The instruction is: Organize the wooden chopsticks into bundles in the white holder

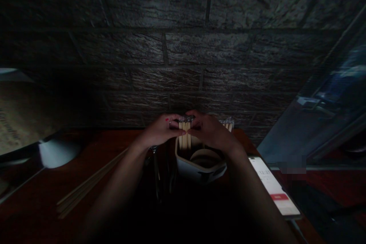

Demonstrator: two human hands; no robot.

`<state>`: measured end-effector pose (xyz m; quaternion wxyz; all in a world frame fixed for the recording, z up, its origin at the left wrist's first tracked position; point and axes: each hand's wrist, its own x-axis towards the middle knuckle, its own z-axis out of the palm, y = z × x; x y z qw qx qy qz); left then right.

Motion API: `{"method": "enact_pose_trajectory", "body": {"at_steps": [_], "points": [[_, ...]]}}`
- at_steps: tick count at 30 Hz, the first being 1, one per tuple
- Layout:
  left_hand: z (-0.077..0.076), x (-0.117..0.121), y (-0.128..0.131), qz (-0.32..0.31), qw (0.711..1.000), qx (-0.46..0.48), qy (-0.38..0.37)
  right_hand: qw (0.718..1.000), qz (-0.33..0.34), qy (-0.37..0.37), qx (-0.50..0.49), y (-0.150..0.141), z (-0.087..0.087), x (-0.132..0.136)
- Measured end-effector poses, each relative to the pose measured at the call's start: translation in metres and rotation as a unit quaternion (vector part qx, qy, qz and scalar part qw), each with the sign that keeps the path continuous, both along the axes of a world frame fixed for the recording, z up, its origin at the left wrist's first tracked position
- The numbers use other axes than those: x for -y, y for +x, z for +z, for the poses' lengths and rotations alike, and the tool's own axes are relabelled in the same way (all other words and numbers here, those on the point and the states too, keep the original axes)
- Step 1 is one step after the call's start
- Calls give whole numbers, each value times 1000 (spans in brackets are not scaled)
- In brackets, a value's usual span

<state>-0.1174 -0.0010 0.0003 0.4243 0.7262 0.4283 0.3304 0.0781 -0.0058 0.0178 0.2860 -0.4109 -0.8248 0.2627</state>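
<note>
A bundle of pale wooden chopsticks (185, 141) stands upright, its lower end inside a white container (197, 167) with dark marking on the front. My left hand (164, 127) closes on the bundle's upper part from the left. From the right, my right hand (207, 129) grips the same bundle, and the thumbs nearly meet in front of it. Crinkled clear plastic (186, 118) shows at the top between my fingers. A round brown thing (207, 157) sits inside the container. Behind my right hand, more sticks in clear plastic (228, 125) stick up.
Several long wooden sticks (91, 183) lie on the brown table (37, 202) at left. Metal utensils (157, 175) lie beside the container. A lit phone (274, 187) rests near the right edge. A brick-patterned wall (183, 53) rises behind; a lamp-like white object (57, 154) is at left.
</note>
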Motion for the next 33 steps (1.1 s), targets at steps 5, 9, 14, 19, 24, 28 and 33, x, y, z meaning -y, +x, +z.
{"method": "enact_pose_trajectory", "body": {"at_steps": [5,9,14,19,24,28,33], "points": [[-1,-1,0,10,1000,-5,4,998,-15,43,32,1,3,1],[-3,-2,-1,12,1000,-5,6,997,-30,48,44,1,4,2],[-3,-2,-1,-5,1000,1,13,997,-36,48,40,1,6,4],[-3,-3,-1,-12,1000,-16,14,997,-44,43,38,0,8,6],[-2,-4,1,-42,999,-6,6,998,-43,28,35,-2,8,6],[-1,-3,3,-63,998,15,-13,997,-39,44,53,-1,7,5],[-1,-1,5,-52,999,5,-3,997,-43,33,57,0,6,4]]}}
